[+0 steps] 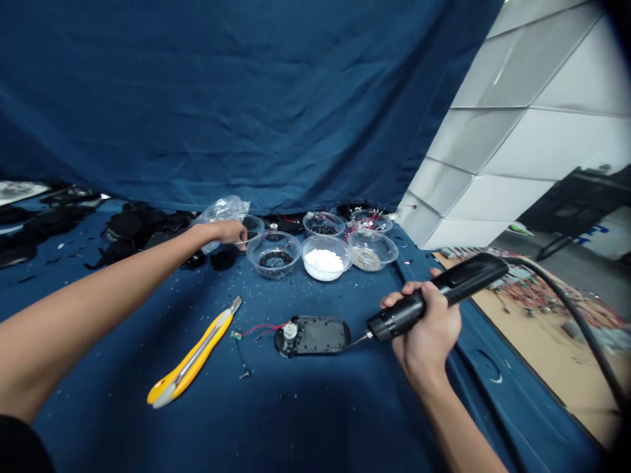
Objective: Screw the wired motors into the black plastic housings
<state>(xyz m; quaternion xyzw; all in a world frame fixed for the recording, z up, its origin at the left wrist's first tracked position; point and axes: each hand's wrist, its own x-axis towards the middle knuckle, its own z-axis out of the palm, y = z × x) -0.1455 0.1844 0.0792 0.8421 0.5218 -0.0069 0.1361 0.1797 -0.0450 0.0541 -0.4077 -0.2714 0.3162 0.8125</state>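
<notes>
The hands are apart: the right hand (426, 328) is clamping an electric screwdriver (434, 297) just beside a black casing (313, 336), while the left hand (229, 232) is reaching toward a clear bowl (255, 223) behind the casing.

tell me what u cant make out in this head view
Tip of the driver in the right hand: too small to tell if it touches the casing.
Far bowl: the left hand hides part of it and its contents.
Dark bits in the rear bowl: too small to identify.
Items on the cardboard: blurred.
Cable: cut off by the right edge.
</notes>
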